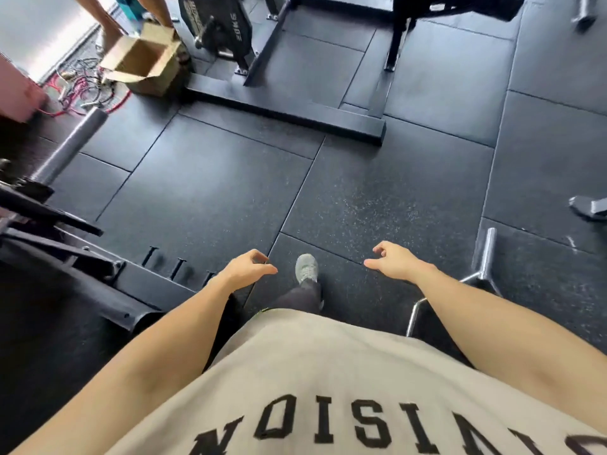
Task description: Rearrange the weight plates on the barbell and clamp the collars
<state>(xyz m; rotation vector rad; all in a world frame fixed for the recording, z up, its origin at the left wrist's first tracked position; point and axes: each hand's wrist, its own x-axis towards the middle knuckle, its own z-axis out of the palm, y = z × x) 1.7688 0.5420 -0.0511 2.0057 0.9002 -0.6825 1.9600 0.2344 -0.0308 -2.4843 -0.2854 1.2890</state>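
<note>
Left hand point(244, 269) and right hand point(392, 262) hung over rubber floor point(230, 192), fingers loosely curled, grasping nothing. One bare barbell sleeve point(70, 146) lay well apart, far left of both hands. One weight plate point(215, 24) stood upright at rear rack, beside one cardboard box point(144, 60).

The floor point(377, 198) is matt black rubber tiling, finely speckled and grainy. At ten o'clock a barbell sleeve point(70, 146) shows smooth, dull grey metal. At eleven o'clock an open box point(144, 60) is plain brown cardboard. The frame point(285, 111) at twelve o'clock looks like matt black painted metal. At four o'clock a chrome stand point(483, 257) gleams. The shirt point(312, 372) is soft beige cloth.
</note>
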